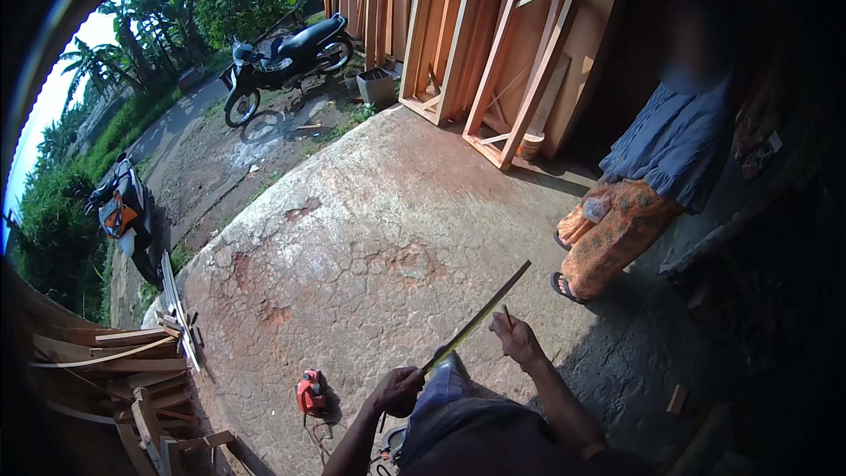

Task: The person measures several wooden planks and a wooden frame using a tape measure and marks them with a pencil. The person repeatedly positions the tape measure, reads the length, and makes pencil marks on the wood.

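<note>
My left hand (400, 391) is closed around the near end of a long narrow strip (492, 304), which slants up and away to the right. A yellow band, possibly a tape measure blade (456, 342), runs along its nearer half. In my right hand (519, 344) is a pencil (507, 318), pointing up beside the strip and apart from it. Below the strip, my knee in blue trousers (444, 380) shows. A red corded power tool, apparently an electric planer (310, 391), rests on the concrete left of my left hand.
Another power tool (394, 441) lies partly hidden by my left forearm. Scrap wood (149, 383) is piled at left. Wooden frames (522, 73) lean against panels ahead. A person (661, 145) stands at right on the cracked concrete floor (370, 225). A wood block (676, 399) lies in shadow.
</note>
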Action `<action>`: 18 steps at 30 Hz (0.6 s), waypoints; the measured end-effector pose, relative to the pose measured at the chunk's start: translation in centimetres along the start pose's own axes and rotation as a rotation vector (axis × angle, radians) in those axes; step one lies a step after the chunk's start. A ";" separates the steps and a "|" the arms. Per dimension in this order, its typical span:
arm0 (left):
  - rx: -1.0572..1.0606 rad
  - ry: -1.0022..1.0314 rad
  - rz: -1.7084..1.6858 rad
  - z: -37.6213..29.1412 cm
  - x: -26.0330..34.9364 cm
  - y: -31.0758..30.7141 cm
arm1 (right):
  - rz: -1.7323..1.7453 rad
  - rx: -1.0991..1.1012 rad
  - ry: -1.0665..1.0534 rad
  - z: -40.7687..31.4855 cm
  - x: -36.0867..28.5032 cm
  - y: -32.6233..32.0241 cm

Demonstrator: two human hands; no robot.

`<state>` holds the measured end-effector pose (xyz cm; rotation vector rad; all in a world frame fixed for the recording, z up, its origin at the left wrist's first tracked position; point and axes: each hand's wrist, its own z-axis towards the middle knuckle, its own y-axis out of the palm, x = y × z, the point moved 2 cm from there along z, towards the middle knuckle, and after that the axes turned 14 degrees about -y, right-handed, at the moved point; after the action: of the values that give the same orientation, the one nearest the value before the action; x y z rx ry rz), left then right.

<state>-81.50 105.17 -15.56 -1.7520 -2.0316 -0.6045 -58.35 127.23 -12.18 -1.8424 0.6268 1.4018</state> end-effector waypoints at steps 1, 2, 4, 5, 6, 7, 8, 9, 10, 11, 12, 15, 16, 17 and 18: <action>-0.079 -0.077 0.020 0.7 3.3 -2.1 | 0.099 0.025 0.015 3.3 -1.3 -0.8; -0.092 0.007 0.062 1.4 5.8 -3.9 | 0.196 0.066 0.052 6.3 -0.6 -1.4; -0.079 0.118 0.138 3.4 11.4 -7.5 | 0.263 0.108 0.018 12.4 -3.4 -2.7; -0.066 0.124 0.177 4.3 14.4 -9.1 | 0.312 0.152 -0.035 15.1 -4.1 -3.2; -0.053 0.128 0.216 5.2 17.4 -10.7 | 0.357 0.117 0.026 17.8 -4.2 -4.3; -0.082 0.056 0.174 6.0 20.5 -12.4 | 0.409 0.126 0.012 20.8 -4.6 -4.9; -0.036 0.035 0.236 6.9 23.9 -13.8 | 0.459 0.140 0.007 23.7 -4.6 -5.5; 0.011 0.018 0.298 8.2 26.8 -15.2 | 0.508 0.154 -0.003 26.7 -4.8 -6.2; 0.203 0.113 0.537 10.7 29.2 -16.9 | 0.542 0.159 0.021 29.7 -4.9 -6.9; 0.273 0.145 0.624 12.1 31.5 -18.2 | 0.583 0.203 0.016 32.4 -5.0 -7.4; 0.342 0.179 0.710 13.5 33.8 -19.5 | 0.625 0.248 0.010 35.0 -5.2 -7.7; 0.477 0.218 0.869 18.6 42.9 -21.4 | 0.720 0.316 -0.004 44.3 -4.6 -10.5; 0.515 0.229 0.921 20.6 46.0 -22.2 | 0.742 0.315 0.002 47.8 -4.2 -11.6; 0.552 0.243 0.973 22.6 49.1 -23.0 | 0.762 0.315 0.008 51.2 -3.9 -12.9; 0.567 0.248 0.954 23.8 51.9 -24.0 | 0.818 0.369 0.004 54.2 -6.8 -13.2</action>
<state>-112.95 158.03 -8.44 -1.8654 -0.8737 0.0656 -83.13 177.63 -10.10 -1.3279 1.6443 1.6140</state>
